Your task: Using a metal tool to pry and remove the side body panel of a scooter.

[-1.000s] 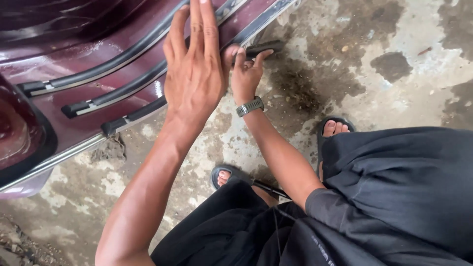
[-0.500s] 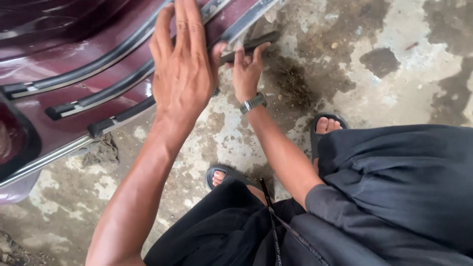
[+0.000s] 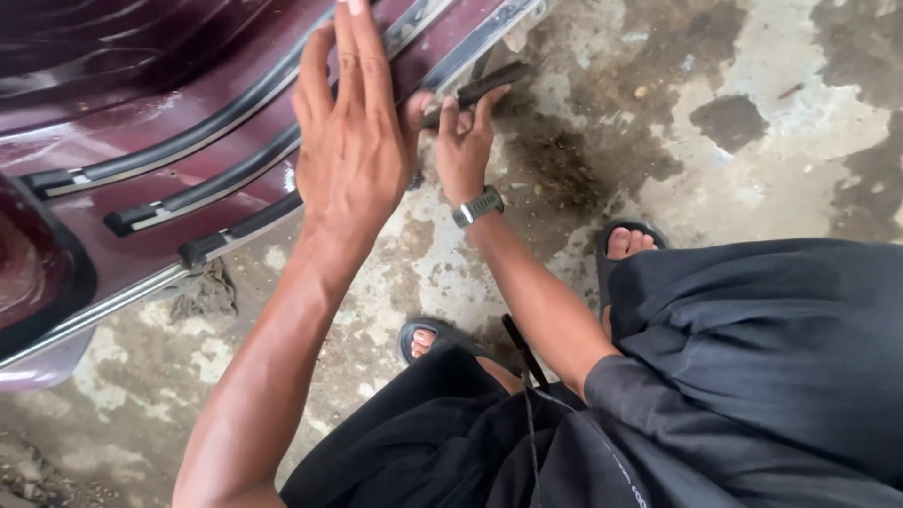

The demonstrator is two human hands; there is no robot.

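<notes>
Your right-hand fingers (image 3: 467,113) pinch the black rubber strip (image 3: 484,83); your left hand (image 3: 353,150) lies flat, fingers spread, on the maroon floorboard (image 3: 141,202). Pulling sideways could slip it from its rail.

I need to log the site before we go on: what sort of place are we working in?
Probably an informal repair spot or garage yard. A maroon vehicle panel with black rubber strips lies low over stained, cracked concrete floor, and the person squats in sandals, both hands at the panel's edge.

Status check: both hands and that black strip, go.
Left hand flat, fingers spread, on the maroon panel. Right hand pinching the end of the black strip. Nothing in the way.
</notes>
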